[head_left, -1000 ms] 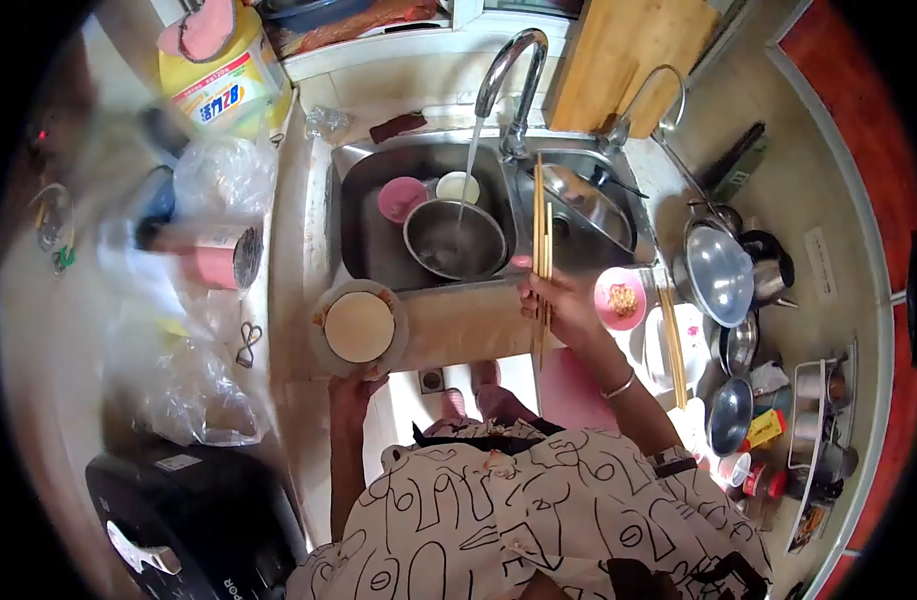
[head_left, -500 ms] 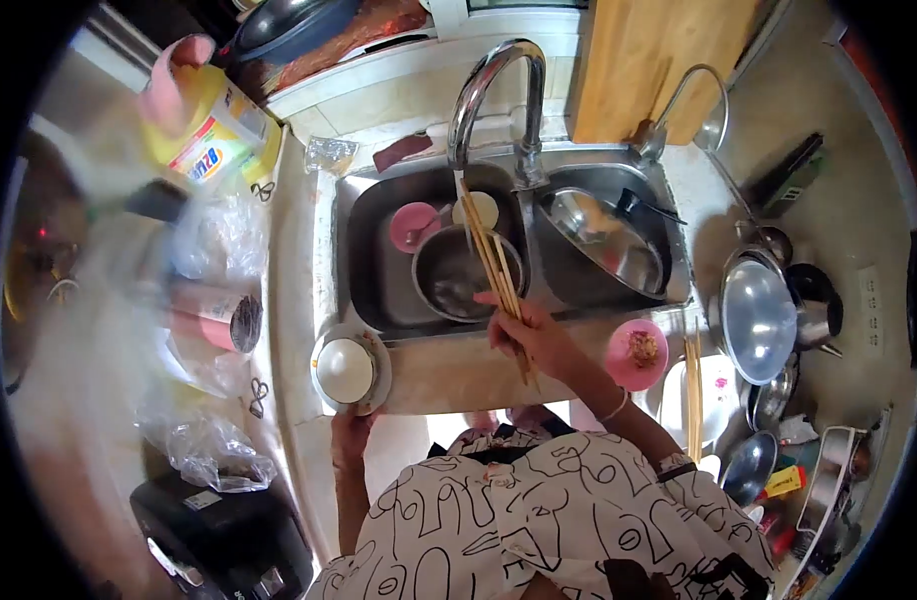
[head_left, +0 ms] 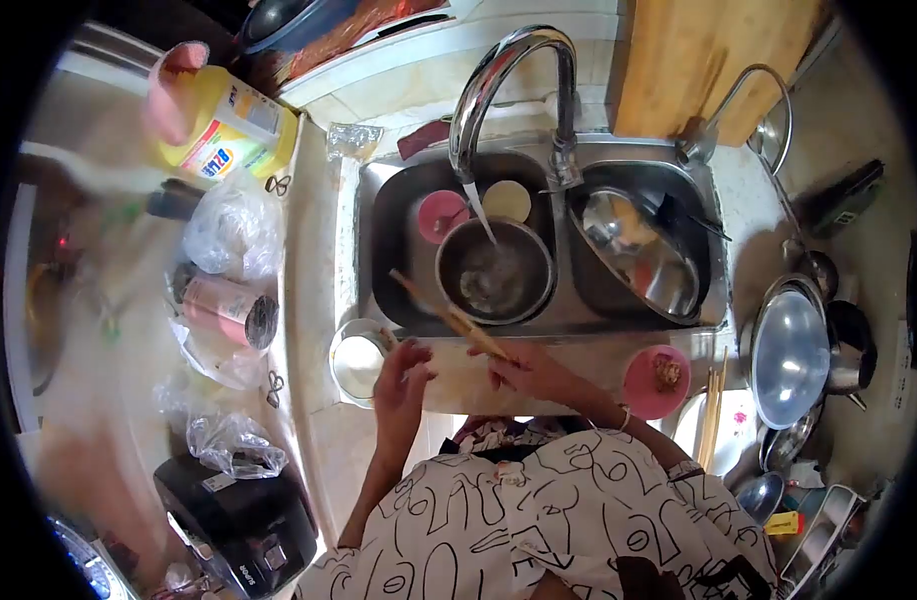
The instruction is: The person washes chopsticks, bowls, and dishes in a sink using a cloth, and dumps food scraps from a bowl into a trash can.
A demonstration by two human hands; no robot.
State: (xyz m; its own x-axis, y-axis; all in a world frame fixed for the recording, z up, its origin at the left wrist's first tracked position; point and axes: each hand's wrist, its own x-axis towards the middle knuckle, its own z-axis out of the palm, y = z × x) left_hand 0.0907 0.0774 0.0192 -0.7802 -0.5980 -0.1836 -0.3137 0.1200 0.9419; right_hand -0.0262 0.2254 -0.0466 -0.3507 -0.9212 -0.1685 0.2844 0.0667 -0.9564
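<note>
The right hand [head_left: 524, 370] is closed around a bundle of long, pale wooden chopsticks [head_left: 457, 322], which slant up and to the left across the front rim of the double stainless-steel sink [head_left: 399, 314]; they look a little blurred, so their exact number is hard to tell. The left hand [head_left: 401, 388] is open with its fingers spread and curved, holding nothing that can be seen, between the chopsticks and a stacked pair of round white dishes [head_left: 359, 366] on the counter at the sink's front left corner. Water falls from the curved chrome tap [head_left: 524, 38] into a round grey metal pot [head_left: 494, 285] in the left basin. Behind the pot sit a small pink bowl [head_left: 442, 212] and a small cream-coloured bowl [head_left: 507, 202]. In the right basin a wide, shiny metal pan [head_left: 634, 255] lies tilted. On the counter in front of that basin rests a pink bowl with food scraps [head_left: 641, 388], to the left of a white tray with a pink floral mark [head_left: 736, 440] and a second group of wooden chopsticks [head_left: 714, 415].
</note>
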